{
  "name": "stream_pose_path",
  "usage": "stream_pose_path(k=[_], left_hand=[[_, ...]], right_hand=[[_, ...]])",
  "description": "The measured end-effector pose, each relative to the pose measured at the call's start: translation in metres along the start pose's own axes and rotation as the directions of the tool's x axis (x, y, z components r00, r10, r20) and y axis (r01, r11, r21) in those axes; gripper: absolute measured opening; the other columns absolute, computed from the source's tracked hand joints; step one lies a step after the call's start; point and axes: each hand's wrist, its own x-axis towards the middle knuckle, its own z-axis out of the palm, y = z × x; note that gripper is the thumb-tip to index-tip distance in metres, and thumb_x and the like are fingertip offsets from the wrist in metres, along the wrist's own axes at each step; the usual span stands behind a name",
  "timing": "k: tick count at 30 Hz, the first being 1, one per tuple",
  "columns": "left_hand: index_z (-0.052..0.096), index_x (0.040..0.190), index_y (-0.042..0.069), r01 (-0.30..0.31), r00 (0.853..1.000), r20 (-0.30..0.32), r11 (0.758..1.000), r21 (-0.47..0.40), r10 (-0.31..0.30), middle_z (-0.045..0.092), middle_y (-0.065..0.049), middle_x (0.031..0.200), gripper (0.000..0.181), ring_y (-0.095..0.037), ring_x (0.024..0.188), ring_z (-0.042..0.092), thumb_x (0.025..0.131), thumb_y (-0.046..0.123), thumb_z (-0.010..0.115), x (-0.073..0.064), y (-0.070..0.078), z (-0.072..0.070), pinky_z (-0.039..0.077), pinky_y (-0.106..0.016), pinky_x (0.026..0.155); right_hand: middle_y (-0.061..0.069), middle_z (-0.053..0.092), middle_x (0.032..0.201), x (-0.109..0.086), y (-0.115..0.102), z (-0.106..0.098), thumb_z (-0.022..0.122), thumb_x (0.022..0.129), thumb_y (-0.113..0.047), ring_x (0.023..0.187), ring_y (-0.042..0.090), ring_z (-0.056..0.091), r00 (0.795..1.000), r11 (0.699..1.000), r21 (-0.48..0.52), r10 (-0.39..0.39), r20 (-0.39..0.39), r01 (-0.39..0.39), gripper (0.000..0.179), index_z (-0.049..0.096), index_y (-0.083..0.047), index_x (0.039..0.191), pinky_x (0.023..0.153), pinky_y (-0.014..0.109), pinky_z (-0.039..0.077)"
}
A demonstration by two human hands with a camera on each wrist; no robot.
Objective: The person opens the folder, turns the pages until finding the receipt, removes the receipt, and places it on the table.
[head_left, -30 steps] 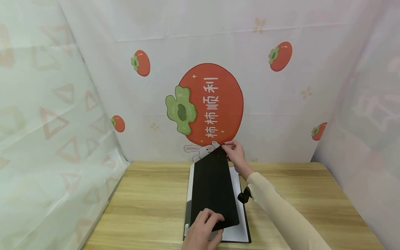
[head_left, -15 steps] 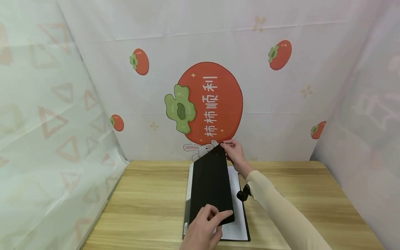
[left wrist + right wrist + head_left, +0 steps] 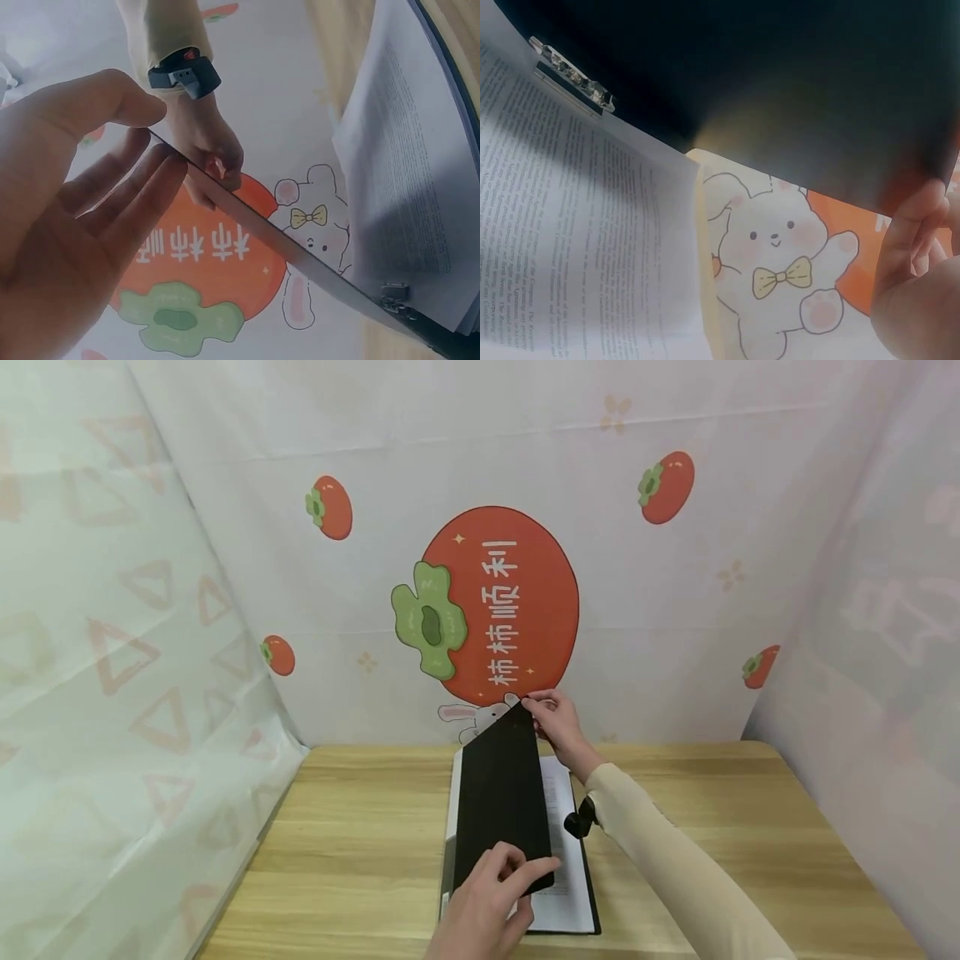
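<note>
A black clip folder (image 3: 502, 789) lies on the table with its cover lifted and slanting up to the left. My left hand (image 3: 483, 897) pinches the near part of the cover's free edge, thumb on one side and fingertips on the other in the left wrist view. At the far corner, my right hand (image 3: 557, 722) holds the same cover between thumb and fingers. Under the cover lie white printed sheets (image 3: 573, 877), their text facing up. A metal clip (image 3: 570, 79) sits by the spine, over the edge of the sheets.
The folder stands on a wood-grain table (image 3: 360, 835). A white backdrop (image 3: 360, 568) with persimmon and rabbit prints hangs close behind the table, and similar sheets flank both sides. A black camera (image 3: 580, 820) is strapped to the right wrist.
The cover's free edge has swung to the left, baring more of the printed sheets. Both hands keep their hold; the right hand has shifted slightly left with the corner.
</note>
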Motion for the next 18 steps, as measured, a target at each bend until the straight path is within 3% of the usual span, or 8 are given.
stream_pose_path(k=[10,18], left_hand=[[0.065,0.133,0.033,0.068,0.998,0.011,0.998,0.000,-0.068,0.054,0.014,0.104,0.062,-0.001,0.088,0.051,0.083,-0.002,0.079,0.003,0.006,-0.013,0.046,-0.010,0.071],[0.064,0.133,0.032,0.078,0.997,-0.007,0.997,-0.029,-0.078,0.055,0.013,0.103,0.063,0.001,0.083,0.049,0.082,-0.003,0.079,0.001,0.002,-0.023,0.045,-0.009,0.069]], right_hand=[[0.002,0.059,0.083,-0.002,-0.006,0.004,0.070,0.104,-0.028,0.063,0.014,0.051,0.999,1.000,-0.005,-0.002,0.042,0.002,0.039,0.059,-0.003,0.133,0.059,0.026,0.051],[0.004,0.057,0.092,-0.004,-0.002,0.005,0.059,0.110,-0.031,0.055,0.013,0.049,1.000,0.998,0.065,-0.001,0.016,0.000,0.037,0.061,0.000,0.131,0.056,0.027,0.051]])
